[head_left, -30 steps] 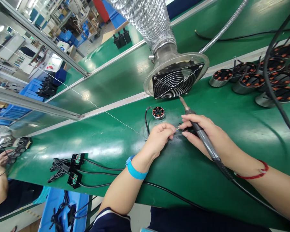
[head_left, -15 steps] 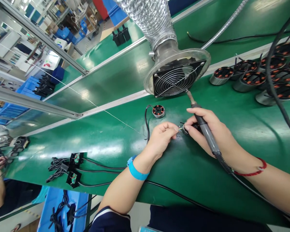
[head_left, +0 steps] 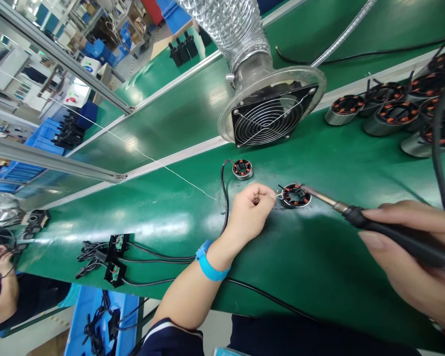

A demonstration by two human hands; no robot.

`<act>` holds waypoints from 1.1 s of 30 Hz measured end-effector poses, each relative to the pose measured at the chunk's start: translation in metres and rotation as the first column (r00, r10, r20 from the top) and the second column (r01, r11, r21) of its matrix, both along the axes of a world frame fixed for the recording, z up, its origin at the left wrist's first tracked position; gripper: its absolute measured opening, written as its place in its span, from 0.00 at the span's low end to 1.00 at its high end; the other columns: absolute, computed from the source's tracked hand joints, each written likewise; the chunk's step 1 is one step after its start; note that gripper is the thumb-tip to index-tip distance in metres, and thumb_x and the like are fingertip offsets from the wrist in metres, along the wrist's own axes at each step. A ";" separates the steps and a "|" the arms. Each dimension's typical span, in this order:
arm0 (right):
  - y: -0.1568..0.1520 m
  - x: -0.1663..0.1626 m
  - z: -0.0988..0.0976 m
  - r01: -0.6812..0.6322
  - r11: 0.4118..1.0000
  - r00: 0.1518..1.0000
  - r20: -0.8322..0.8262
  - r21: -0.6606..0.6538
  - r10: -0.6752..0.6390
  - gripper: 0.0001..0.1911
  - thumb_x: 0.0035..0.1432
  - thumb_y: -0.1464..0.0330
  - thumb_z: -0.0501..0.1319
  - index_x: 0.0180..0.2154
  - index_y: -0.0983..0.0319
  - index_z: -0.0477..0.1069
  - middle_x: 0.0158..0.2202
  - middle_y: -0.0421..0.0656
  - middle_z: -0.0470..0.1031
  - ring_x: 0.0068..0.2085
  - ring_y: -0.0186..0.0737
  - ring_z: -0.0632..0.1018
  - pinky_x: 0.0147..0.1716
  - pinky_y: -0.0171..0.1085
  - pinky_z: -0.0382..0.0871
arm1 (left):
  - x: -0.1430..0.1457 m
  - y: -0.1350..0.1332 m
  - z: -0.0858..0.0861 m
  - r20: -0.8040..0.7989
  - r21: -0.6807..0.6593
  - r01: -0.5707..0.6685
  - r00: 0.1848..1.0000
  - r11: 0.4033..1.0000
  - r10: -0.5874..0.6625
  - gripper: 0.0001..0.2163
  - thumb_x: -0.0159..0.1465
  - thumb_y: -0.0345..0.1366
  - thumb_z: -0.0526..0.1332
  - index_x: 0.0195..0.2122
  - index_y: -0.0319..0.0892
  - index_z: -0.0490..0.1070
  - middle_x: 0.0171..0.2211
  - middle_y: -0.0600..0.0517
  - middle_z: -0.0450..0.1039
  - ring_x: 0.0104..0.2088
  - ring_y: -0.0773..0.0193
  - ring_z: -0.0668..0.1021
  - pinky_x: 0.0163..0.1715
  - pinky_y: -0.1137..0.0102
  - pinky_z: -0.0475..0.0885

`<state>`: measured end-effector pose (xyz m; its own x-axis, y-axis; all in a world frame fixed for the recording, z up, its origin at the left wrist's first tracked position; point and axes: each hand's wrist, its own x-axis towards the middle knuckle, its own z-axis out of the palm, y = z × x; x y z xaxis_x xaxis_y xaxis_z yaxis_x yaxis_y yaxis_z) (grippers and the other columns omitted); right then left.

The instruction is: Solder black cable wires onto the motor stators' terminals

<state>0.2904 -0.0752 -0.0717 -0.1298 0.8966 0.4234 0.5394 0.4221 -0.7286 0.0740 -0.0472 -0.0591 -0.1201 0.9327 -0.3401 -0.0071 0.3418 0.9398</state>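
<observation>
My right hand (head_left: 411, 247) is wrapped round a soldering iron (head_left: 350, 212), whose metal tip points left at the rim of a motor stator (head_left: 304, 199). Whether the tip touches the stator or just passes above it, I cannot tell. That stator is a ring with orange copper windings, lying flat on the green bench. Close by on its left, my left hand (head_left: 254, 207) pinches thin wires (head_left: 278, 195) at the stator's edge; their far ends are hidden by the fingers. A second stator (head_left: 242, 169), with a black cable (head_left: 223, 198), sits beyond my left hand.
A fume duct with a fan grille (head_left: 270, 121) hangs over the bench. Several stators (head_left: 391, 118) stand at the back right. A solder strand (head_left: 170, 170) slants down from the left. Circuit boxes with cables (head_left: 115, 272) lie front left, near a blue bin (head_left: 74, 326). A co-worker's hand (head_left: 2, 259) is far left.
My right hand has drawn back to the right and nearer the camera with the soldering iron, uncovering the stator. The iron now points left. My left hand keeps its pinch in nearly the same place.
</observation>
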 end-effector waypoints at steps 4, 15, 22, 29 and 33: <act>-0.001 -0.009 -0.013 -0.101 0.992 0.994 -0.036 0.077 0.104 0.07 0.67 0.60 0.61 0.41 0.55 0.73 0.30 0.41 0.75 0.25 0.37 0.77 0.28 0.37 0.73 | 0.000 -0.001 0.000 -0.032 0.009 0.009 0.999 1.000 -0.009 0.06 0.58 0.27 0.61 0.24 0.40 0.70 0.19 0.59 0.65 0.22 0.73 0.65 0.26 0.74 0.59; 0.010 -0.012 0.007 -0.234 0.957 0.969 0.119 0.172 0.215 0.03 0.69 0.66 0.58 0.43 0.54 0.69 0.28 0.39 0.76 0.24 0.37 0.78 0.21 0.35 0.67 | 0.000 -0.001 0.001 -0.054 0.011 0.014 0.998 1.000 -0.013 0.06 0.58 0.27 0.61 0.24 0.40 0.70 0.19 0.59 0.64 0.22 0.73 0.64 0.26 0.73 0.58; 0.011 -0.016 0.009 -0.243 0.955 0.965 0.145 0.169 0.220 0.03 0.69 0.67 0.57 0.43 0.54 0.68 0.27 0.38 0.74 0.22 0.35 0.77 0.20 0.33 0.68 | 0.000 -0.001 0.002 -0.044 0.022 0.010 0.999 1.000 -0.009 0.06 0.58 0.26 0.61 0.24 0.40 0.70 0.21 0.58 0.67 0.23 0.73 0.66 0.27 0.74 0.60; 0.012 -0.015 0.009 -0.313 0.931 0.947 0.132 0.186 0.292 0.04 0.69 0.69 0.57 0.44 0.55 0.67 0.26 0.38 0.72 0.22 0.32 0.76 0.20 0.31 0.69 | 0.001 -0.001 0.000 -0.043 0.037 -0.001 0.999 0.999 0.003 0.05 0.57 0.27 0.60 0.25 0.40 0.70 0.21 0.58 0.68 0.23 0.73 0.67 0.27 0.74 0.61; 0.013 -0.014 0.007 -0.264 0.942 0.964 0.098 0.208 0.249 0.03 0.70 0.69 0.57 0.45 0.57 0.68 0.29 0.39 0.71 0.24 0.32 0.75 0.23 0.32 0.69 | 0.000 -0.001 -0.003 -0.038 0.058 0.003 0.999 0.998 -0.001 0.04 0.57 0.28 0.60 0.25 0.40 0.70 0.21 0.58 0.68 0.23 0.73 0.67 0.26 0.75 0.61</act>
<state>0.2766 -0.0618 -0.0650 -0.3789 0.7166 0.5856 0.4376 0.6963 -0.5689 0.0743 -0.0481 -0.0617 -0.1299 0.9510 -0.2805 0.0297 0.2865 0.9576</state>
